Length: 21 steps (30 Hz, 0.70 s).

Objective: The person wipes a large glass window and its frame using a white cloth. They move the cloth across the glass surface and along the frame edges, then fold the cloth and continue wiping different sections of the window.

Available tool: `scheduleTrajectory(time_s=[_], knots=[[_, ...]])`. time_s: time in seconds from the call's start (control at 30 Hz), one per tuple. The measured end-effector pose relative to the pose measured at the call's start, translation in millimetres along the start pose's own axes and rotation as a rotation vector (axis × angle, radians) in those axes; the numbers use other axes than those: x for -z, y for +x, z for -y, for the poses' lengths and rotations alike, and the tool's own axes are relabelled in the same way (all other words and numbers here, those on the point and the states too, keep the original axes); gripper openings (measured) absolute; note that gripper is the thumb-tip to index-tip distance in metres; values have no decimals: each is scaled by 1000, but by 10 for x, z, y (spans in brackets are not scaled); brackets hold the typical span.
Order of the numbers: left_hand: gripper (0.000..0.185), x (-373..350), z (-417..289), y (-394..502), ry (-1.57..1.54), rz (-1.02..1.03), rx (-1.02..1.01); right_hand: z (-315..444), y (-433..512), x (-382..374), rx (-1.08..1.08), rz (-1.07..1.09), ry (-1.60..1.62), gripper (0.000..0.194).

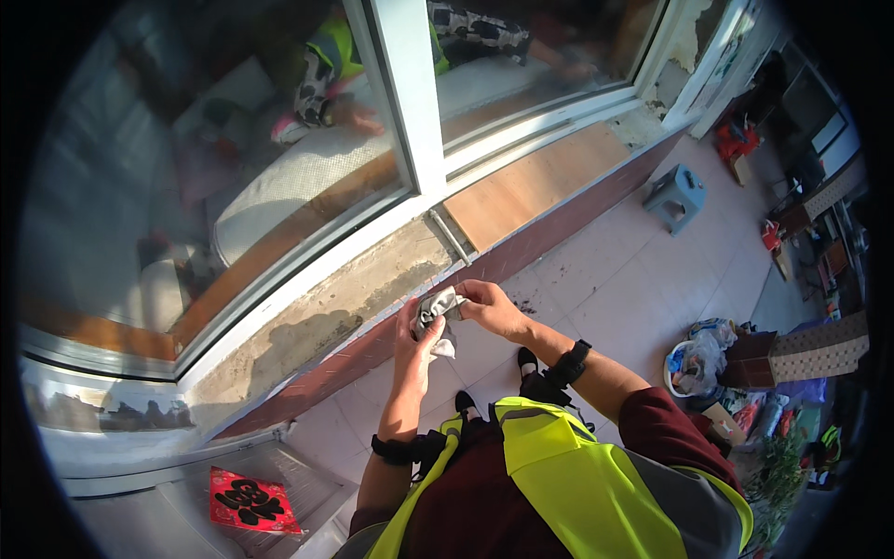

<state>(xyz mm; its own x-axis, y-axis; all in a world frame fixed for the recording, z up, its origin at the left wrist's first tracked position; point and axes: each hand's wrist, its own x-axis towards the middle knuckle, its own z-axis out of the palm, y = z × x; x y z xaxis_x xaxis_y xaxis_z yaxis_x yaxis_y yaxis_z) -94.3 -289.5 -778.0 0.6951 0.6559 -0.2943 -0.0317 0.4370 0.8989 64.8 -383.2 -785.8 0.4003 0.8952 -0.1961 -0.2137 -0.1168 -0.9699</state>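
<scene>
A crumpled grey-white cloth (441, 305) is held between my two hands, just out from the window ledge. My left hand (415, 335) grips it from the left, its thumb pressed across the folds. With bent fingers, my right hand (492, 307) pinches the cloth's right side. Behind the hands runs a worn concrete sill (349, 286) below a white-framed window (426, 140). A wooden board (538, 185) lies on the sill to the right, with a short pale pipe (450, 237) beside its left end.
A blue plastic stool (676, 195) stands on the tiled floor (614, 279) at the right. A white basket (670, 377) holding plastic bags sits near a tiled pillar (817, 349), with potted greenery (779, 475) below. A red paper decoration (253, 502) is at lower left. Behind the glass shows a person in a yellow vest (339, 49).
</scene>
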Motion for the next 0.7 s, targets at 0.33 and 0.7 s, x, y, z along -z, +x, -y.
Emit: scheduleTrajectory(time_s=[0.33, 0.7], knots=[[19, 84, -2, 83, 18, -56, -32, -3, -69, 322, -96, -52, 790, 24], [19, -21, -166, -14, -160, -163, -95, -50, -59, 227, -97, -137, 885, 34]])
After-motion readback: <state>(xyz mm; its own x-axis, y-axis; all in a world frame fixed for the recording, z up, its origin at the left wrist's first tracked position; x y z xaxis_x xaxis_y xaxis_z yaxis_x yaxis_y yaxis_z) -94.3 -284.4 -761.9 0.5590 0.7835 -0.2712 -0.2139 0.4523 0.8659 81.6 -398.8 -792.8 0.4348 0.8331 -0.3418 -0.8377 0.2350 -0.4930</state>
